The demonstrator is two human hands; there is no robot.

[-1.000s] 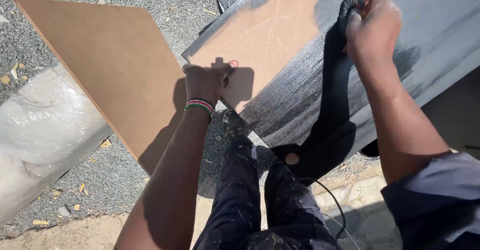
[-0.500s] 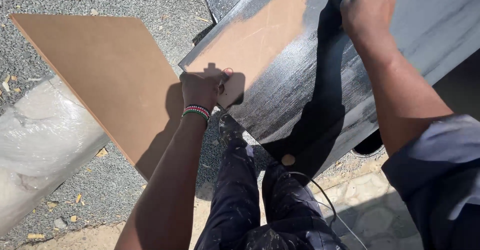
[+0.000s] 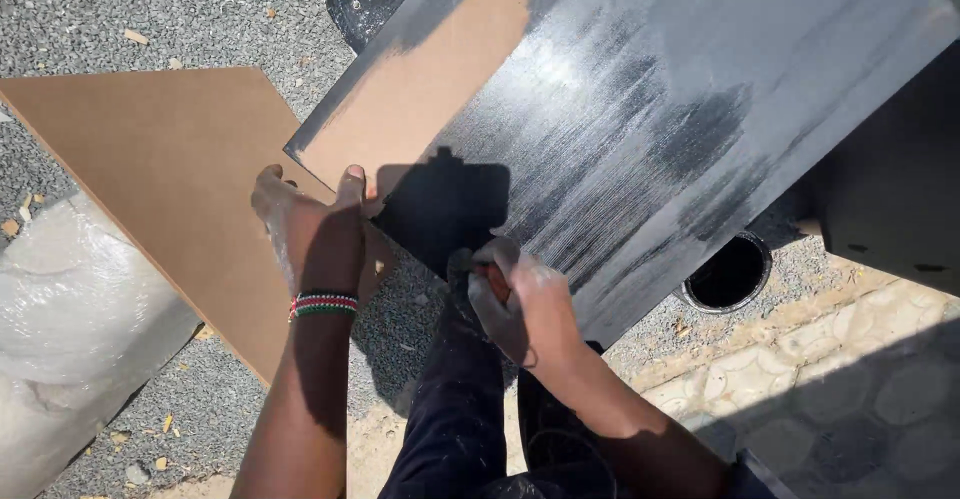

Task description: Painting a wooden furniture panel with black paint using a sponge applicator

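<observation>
Lighting: hard, bright daylight, no dim zones apart from cast shade. Shadows: sharp-edged, thrown toward 1 o'clock; a blocky dark patch on the black-painted board just beyond the left hand and right hand; broad shade at 4 o'clock over the paving. Glare: pale sheen across wet paint; plastic sheet at 8 o'clock near washed out. Focus: crisp throughout, gravel grain legible; slight softness at corners.

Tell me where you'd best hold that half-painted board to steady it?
Probably the bare brown corner of the board, from the near left edge, where the left hand grips now. The rest glistens with black paint and would likely smear.
</observation>
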